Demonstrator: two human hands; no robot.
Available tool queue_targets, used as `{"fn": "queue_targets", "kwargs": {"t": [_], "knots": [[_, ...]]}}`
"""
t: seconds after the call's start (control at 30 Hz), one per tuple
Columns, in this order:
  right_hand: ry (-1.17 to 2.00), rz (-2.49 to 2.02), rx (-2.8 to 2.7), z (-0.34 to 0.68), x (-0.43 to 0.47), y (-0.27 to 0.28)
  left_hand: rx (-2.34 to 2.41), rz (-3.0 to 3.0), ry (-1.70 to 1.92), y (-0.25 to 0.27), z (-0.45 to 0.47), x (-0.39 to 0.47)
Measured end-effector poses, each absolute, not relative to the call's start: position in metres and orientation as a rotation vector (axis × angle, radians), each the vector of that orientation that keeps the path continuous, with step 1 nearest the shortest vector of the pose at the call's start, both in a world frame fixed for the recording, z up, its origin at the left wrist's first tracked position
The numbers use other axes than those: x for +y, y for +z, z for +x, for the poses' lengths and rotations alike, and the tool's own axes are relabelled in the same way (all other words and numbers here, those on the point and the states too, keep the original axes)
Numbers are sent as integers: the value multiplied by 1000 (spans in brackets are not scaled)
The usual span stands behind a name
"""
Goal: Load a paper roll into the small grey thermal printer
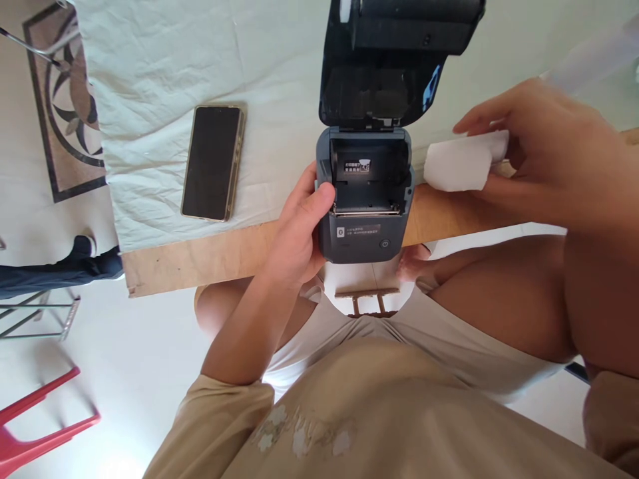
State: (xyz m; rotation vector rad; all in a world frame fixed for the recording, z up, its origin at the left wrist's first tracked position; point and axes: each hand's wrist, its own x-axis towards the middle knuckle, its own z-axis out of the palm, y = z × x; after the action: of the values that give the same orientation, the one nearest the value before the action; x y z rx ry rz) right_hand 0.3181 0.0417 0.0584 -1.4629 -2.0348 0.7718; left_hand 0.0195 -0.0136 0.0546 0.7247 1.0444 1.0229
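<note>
The right hand (554,150) pinched a paper roll (456,165) just right of the open printer (367,189) the left hand (299,226) clamped.

The printer (362,247) is made of smooth, dull plastic, its lid (377,90) of shiny plastic, the roll (458,166) of dull paper.

Your view comes from the camera on your head, facing forward and steeply down, with your tan cloth shirt (399,412) along the bottom edge. It looks from close above your left hand (299,226), near the middle, and your right hand (554,146), toward the right. Wrinkled pale green cloth (150,66) covers much of the top; the white floor (144,352), farther off, shows lower left.
</note>
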Motion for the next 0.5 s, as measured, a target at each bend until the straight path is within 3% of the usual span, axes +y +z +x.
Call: {"fn": "queue_targets", "kwargs": {"t": [0.23,0.5], "knots": [[844,-1397,-1532,295,41,65,1072,702,1031,56,20,-12],[1170,-1101,-1382,276,43,78,1101,702,1017,57,21,-12]]}}
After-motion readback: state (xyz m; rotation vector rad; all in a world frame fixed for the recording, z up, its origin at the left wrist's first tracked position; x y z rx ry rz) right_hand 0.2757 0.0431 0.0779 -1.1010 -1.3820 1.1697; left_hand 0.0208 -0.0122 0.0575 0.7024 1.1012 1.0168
